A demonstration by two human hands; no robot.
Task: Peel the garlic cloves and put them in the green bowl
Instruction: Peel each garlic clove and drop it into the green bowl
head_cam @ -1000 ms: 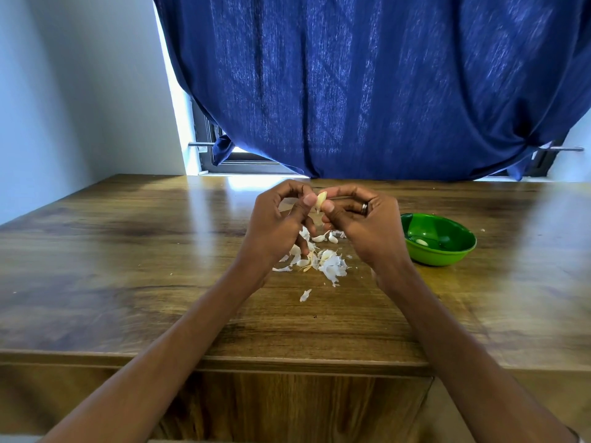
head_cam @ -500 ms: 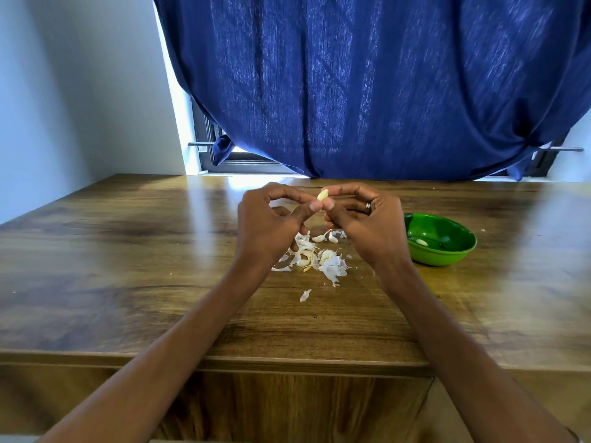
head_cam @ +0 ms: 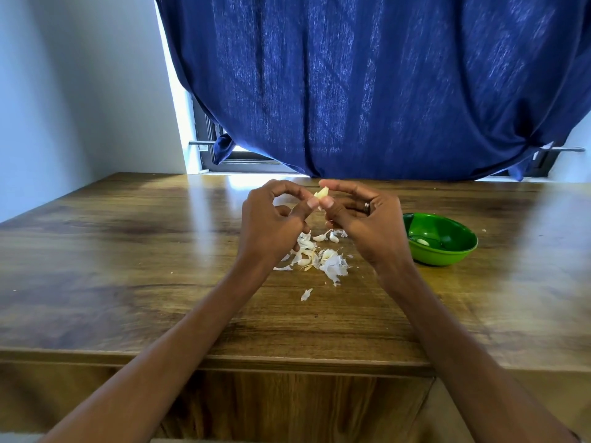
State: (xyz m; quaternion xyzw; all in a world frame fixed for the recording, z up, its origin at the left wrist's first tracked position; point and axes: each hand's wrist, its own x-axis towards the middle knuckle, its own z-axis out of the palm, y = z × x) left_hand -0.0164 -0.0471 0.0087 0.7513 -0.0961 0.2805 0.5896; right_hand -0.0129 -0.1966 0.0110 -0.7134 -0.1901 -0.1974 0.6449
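Both forearms reach forward and angle inward, the hands raised and meeting fingertip to fingertip; the left hand [head_cam: 271, 219] curls thumb against forefinger; the right hand [head_cam: 364, 219], a ring on one finger, pinches likewise, thumbs nearly touching.

We have one head-worn view, looking forward and down from the near edge of the table [head_cam: 128, 266] toward its far edge, hands close ahead.

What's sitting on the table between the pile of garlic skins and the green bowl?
In the head view the right hand, raised and pinching a pale garlic clove, hides that stretch between the white papery garlic skins and the round green bowl.
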